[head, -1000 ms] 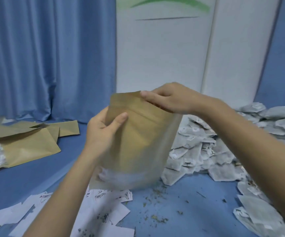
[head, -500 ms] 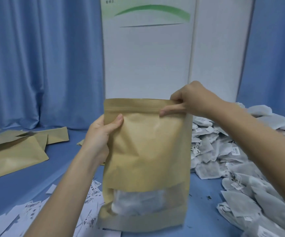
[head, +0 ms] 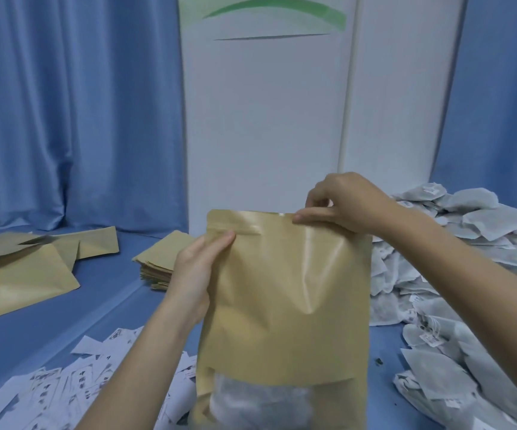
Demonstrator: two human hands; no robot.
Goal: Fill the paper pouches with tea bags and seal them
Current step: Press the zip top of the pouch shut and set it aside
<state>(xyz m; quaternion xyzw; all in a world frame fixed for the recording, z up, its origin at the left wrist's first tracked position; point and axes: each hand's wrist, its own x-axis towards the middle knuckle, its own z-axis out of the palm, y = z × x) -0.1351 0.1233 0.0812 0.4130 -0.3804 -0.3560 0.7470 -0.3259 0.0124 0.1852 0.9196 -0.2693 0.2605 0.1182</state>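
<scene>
At nine o'clock, flat kraft paper pouches (head: 18,274) lie overlapping on the blue table (head: 105,293). Toward seven o'clock, loose white printed paper slips (head: 61,389) are scattered over the table. Just left of centre, a neat stack of empty kraft pouches (head: 158,262) sits behind the left wrist. The left hand (head: 196,271) grasps the upper left edge of the upright kraft stand-up pouch (head: 285,302), its thumb pressed on the front by the zip strip and the fingers hidden behind. This pouch fills the centre down to six o'clock; its clear window (head: 263,405) at the bottom shows pale tea bags inside, though blurred. The right hand (head: 344,203), at about one o'clock from the pouch's middle, pinches the top edge near its right end between thumb and curled fingers. Behind, at twelve o'clock, stands a white panel (head: 266,119) with a green arc, flanked by blue curtains (head: 74,103). From three to five o'clock, a large heap of white tea bags (head: 456,243) is piled on the table.
</scene>
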